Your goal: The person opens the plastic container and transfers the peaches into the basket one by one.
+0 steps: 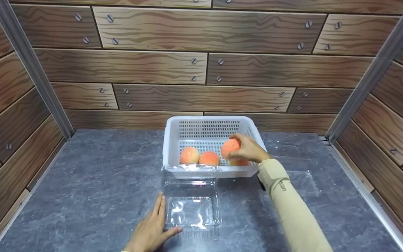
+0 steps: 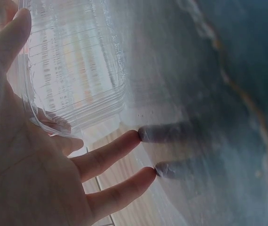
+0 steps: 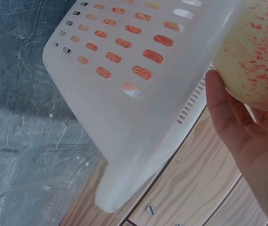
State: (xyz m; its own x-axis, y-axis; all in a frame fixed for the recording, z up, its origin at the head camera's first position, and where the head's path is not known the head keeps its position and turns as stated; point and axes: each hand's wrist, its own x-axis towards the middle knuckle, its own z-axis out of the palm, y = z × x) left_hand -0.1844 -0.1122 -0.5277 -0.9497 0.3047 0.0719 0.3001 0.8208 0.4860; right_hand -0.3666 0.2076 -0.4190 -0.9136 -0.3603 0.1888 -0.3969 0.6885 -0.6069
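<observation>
My right hand (image 1: pixel 248 148) grips a peach (image 1: pixel 230 148) over the right side of a white slotted basket (image 1: pixel 168 140). In the right wrist view the peach (image 3: pixel 261 56) is pale yellow with red flecks, the fingers curled against it. Inside the basket lie a yellow-orange peach (image 1: pixel 189 155), a redder peach (image 1: pixel 209 159) and another peach (image 1: pixel 240 162) partly hidden below the hand. A clear plastic container (image 1: pixel 191 210) with its lid raised stands before the basket. My left hand (image 1: pixel 150 225) rests at its left side, fingers straight; in the left wrist view two fingertips touch the tabletop.
The grey marble-patterned tabletop (image 1: pixel 100 182) is bordered by wood-print walls (image 1: pixel 208 31) and metal posts (image 1: pixel 366 70). More clear plastic (image 1: pixel 299 180) lies right of the basket, partly behind the right sleeve. The container's raised lid (image 1: pixel 191 168) leans against the basket's front.
</observation>
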